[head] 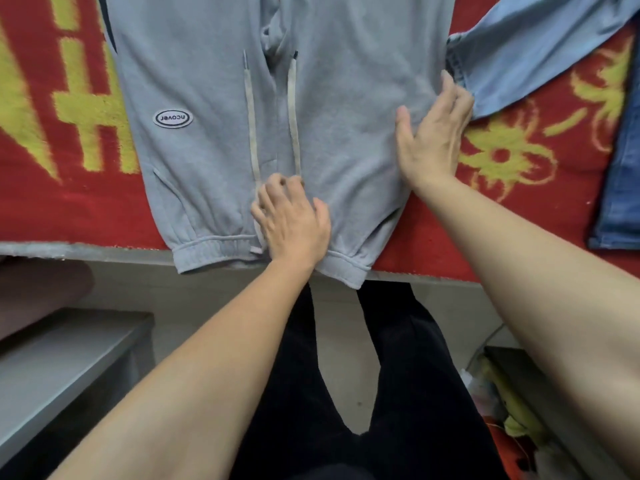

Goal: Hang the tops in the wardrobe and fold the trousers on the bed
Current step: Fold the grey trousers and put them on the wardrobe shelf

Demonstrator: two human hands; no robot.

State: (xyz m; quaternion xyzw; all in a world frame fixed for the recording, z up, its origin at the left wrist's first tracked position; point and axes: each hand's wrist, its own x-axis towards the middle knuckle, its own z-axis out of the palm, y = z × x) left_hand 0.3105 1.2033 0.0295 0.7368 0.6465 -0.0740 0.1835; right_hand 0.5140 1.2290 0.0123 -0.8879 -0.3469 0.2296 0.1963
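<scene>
You stand in black trousers [398,375] against the edge of the bed [69,209], which is covered in a red blanket with yellow patterns. The grey trousers [346,81] lie flat on it, and the elastic waistband hangs slightly over the edge nearest you. Your left hand [294,223] rests on the middle of that waistband with its fingers curled at the base of the 2 drawstrings [293,116]; you cannot tell whether they pinch the cloth or only press it. Your right hand [433,136] lies flat and spread on the trousers' right side, fingers straight. An oval logo patch [172,118] sits on the left part. Further right, a light blue denim sleeve [536,46] touches the grey cloth, and dark jeans [620,188] lie at the frame's edge.
</scene>
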